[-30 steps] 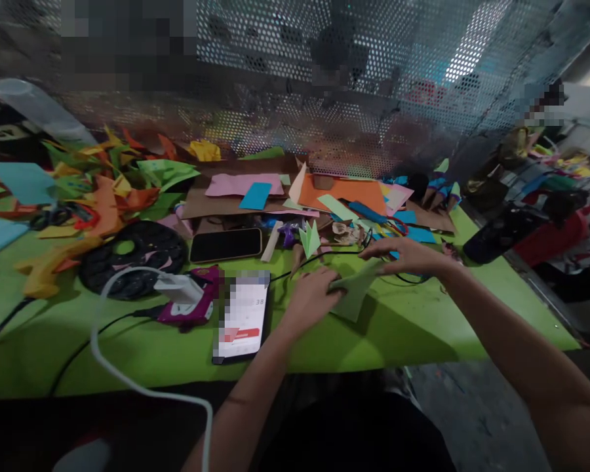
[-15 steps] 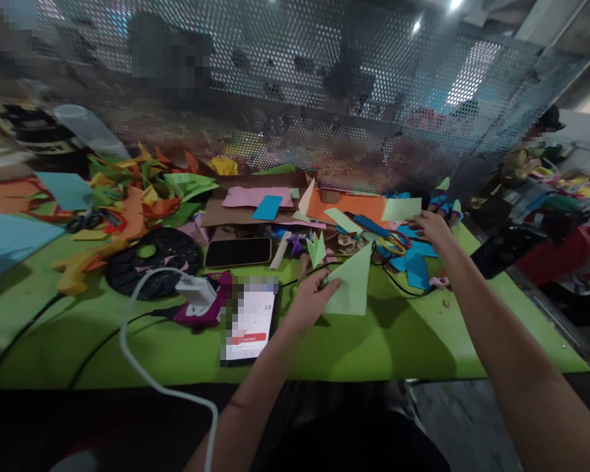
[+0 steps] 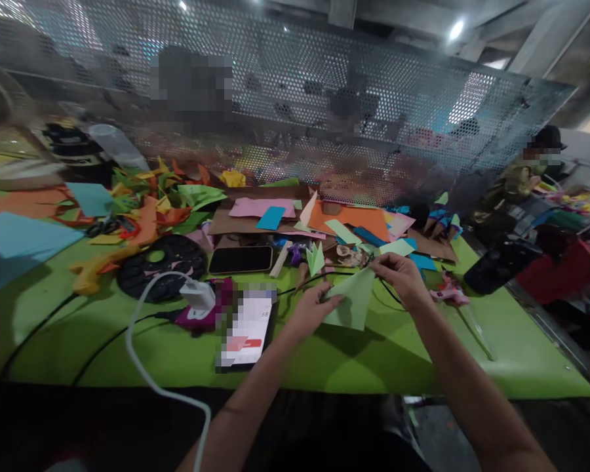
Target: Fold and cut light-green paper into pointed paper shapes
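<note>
A folded-looking sheet of light green paper [image 3: 353, 301] is held above the green table. My left hand [image 3: 312, 314] grips its left edge, thumb on the near face. At the sheet's top right corner, the fingers of my right hand [image 3: 398, 275] are pinched together on the paper. Just behind my left hand stands a small pleated green paper piece [image 3: 315, 259]. Another light green piece [image 3: 398, 247] lies flat beyond my right hand. Blue paper [image 3: 423, 261] shows beside that hand, which hides part of the clutter behind it.
A lit phone [image 3: 250, 328], a dark phone [image 3: 240, 259] and a purple power strip [image 3: 223, 295] lie to the left. Farther left are a black palette [image 3: 128, 278] and a yellow glue gun [image 3: 91, 272]. A pink glue gun [image 3: 450, 294] lies right. A perforated metal panel [image 3: 285, 131] stands behind.
My right hand has come back from the paper pile to the held sheet's corner. The light green piece it was touching now lies nearer. My left hand still holds the sheet.
</note>
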`<state>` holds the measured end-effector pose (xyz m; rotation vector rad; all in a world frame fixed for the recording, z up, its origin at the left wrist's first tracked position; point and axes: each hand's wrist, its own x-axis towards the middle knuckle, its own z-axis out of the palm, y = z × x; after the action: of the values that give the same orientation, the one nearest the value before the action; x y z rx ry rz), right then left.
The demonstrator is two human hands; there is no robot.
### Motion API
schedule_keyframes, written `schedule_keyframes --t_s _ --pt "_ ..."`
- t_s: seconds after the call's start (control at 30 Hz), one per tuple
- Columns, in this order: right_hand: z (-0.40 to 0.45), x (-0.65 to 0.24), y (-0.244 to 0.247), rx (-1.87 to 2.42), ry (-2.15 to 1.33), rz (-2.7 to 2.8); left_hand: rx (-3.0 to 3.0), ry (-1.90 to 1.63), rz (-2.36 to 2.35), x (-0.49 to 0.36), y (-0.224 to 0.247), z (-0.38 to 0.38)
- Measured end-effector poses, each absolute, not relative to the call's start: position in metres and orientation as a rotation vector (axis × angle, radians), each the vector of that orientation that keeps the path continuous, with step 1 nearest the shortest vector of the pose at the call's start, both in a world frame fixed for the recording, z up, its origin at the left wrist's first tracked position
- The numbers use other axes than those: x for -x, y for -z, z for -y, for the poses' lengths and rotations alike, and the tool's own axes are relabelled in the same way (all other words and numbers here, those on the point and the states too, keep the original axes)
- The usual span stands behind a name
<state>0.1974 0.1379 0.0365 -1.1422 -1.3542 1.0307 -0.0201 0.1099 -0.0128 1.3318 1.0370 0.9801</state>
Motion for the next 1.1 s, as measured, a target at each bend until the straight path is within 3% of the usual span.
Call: schedule_keyframes --t_s 0.37,0.83,1.1 --pt "-0.128 -0.223 -0.022 1.05 -0.961 1.102 -0.811 -1.496 -1.052 0.017 0.011 -0.115" --pt "-0.112 -0.232 -0.022 0.981 -1.047 1.091 -0.818 -1.288 -0.916 -0.006 0.011 -0.121" --pt "-0.11 -0.226 -0.014 1.081 -1.126 1.59 -0.953 -1.173 -0.955 -0.004 0.014 -0.115"
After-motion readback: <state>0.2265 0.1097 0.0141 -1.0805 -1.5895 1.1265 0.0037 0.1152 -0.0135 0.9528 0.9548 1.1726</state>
